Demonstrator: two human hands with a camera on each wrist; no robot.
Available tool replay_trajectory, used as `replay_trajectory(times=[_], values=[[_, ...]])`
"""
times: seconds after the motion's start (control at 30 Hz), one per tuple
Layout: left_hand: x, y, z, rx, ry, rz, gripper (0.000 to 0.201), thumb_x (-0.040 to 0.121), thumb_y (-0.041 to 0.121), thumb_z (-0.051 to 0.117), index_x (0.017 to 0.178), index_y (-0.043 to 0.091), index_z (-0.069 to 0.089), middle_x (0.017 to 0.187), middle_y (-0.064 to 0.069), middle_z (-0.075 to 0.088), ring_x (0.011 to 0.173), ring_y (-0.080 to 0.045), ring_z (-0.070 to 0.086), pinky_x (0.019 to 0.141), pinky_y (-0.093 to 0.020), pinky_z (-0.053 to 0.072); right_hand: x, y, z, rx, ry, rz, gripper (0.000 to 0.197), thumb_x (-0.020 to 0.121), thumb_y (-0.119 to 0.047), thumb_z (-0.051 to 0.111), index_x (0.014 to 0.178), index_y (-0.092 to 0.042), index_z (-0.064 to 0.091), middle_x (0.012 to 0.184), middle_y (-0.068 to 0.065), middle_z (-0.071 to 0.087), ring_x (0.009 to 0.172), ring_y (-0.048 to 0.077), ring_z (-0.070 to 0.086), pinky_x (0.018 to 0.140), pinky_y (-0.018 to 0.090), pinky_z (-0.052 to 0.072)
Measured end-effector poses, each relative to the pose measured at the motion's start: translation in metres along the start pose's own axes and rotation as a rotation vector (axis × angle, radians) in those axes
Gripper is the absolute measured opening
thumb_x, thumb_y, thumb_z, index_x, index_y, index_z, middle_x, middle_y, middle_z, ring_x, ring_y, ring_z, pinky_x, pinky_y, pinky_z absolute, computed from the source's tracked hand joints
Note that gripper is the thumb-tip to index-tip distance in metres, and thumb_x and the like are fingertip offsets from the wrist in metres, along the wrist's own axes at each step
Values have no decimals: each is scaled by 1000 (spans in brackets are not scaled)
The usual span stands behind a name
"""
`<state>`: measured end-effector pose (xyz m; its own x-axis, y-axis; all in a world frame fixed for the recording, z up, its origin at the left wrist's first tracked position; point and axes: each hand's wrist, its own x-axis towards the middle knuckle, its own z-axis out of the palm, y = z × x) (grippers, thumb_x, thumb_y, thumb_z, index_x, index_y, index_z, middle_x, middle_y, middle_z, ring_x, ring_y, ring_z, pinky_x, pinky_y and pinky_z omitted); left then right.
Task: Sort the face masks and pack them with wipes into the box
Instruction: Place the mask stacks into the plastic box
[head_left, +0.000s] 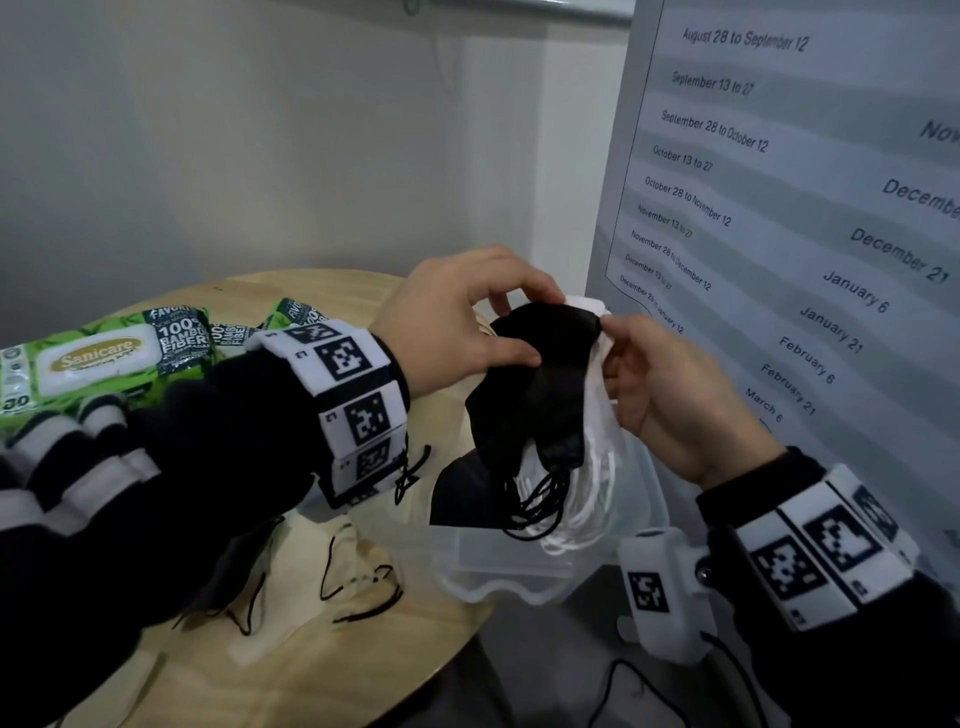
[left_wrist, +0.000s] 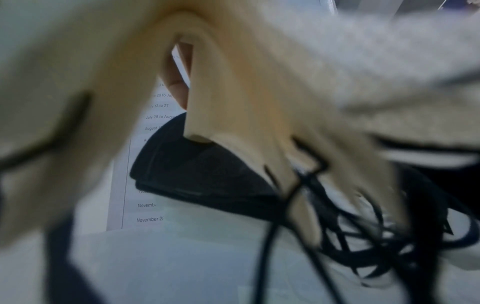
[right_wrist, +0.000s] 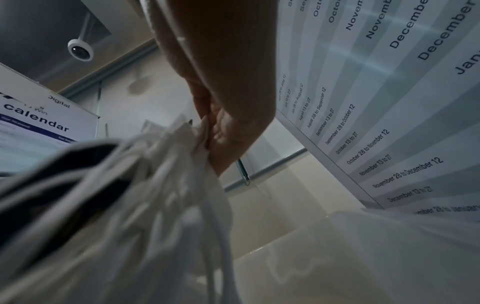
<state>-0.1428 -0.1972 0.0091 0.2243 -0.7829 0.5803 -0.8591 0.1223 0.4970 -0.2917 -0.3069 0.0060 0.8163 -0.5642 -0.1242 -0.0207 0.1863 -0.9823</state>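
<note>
Both hands' grip pinches the masks' top: left hand (head_left: 457, 322) black masks (head_left: 540, 384), right hand (head_left: 670, 395) seemingly white masks (head_left: 597, 415).

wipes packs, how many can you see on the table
3 that I can make out: the nearest wipes pack at the table's far left, a second behind it, a third beside the left wrist. The left sleeve may hide more.

Both arms are in black sleeves, and the left sleeve (head_left: 104, 467) has a few white stripes further up the forearm. Each wrist wears a chunky white band (head_left: 353, 395) covered in black square tag markers, same deal on the right wrist band (head_left: 826, 545). Under the right wrist hangs a white camera housing (head_left: 660, 587) with its own tag and a thin black cable trailing down.
</note>
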Motion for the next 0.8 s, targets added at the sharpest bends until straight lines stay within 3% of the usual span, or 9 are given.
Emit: replay_trajectory(times=[0.13,0.3,0.47,0.53,0.6,0.73,0.8], values=[[3,-1,1,-13,-21,18,40,64,24,82,100,25,68,90,18,61,77,0,54,78,-9,40,1,1,-3,-6,-2,12,28,98,-21,34,88,-9,57,66,5,61,52,13,58,49,22,48],[4,2,3,3,-39,36,30,63,26,79,92,26,70,81,20,54,75,2,52,78,-23,46,2,4,-4,-49,40,-11,27,98,-19,35,97,-4,58,77,12,57,65,19,54,66,32,44],[5,2,4,-26,-100,-25,36,62,31,77,96,30,67,80,18,60,75,3,54,79,-23,45,0,4,-4,-103,64,-29,21,95,-19,46,83,-8,60,77,14,45,64,22,48,59,28,41],[5,4,5,-39,-116,-50,38,62,31,77,98,35,63,73,17,59,75,-1,57,79,-23,44,-2,4,-2,-118,55,-33,19,86,-20,57,95,-3,59,84,16,47,74,28,46,61,30,40],[5,5,6,-49,-118,-60,40,62,31,76,99,38,61,70,17,58,74,-5,57,80,-26,45,-3,4,-2,-117,53,-29,35,76,-23,58,106,-5,58,91,18,49,84,29,45,65,33,39],[6,5,6,-27,-94,-32,30,62,33,76,89,35,65,73,15,56,72,-2,53,78,-34,47,-4,4,-2,-127,82,-54,16,91,-14,54,101,-2,59,90,20,52,85,30,48,73,37,41],[6,4,6,-5,-61,-27,32,61,37,75,90,36,62,73,16,52,72,0,50,76,-36,47,-3,4,-4,-131,98,-53,16,94,-14,49,92,-2,60,84,20,52,78,29,50,69,36,41]])
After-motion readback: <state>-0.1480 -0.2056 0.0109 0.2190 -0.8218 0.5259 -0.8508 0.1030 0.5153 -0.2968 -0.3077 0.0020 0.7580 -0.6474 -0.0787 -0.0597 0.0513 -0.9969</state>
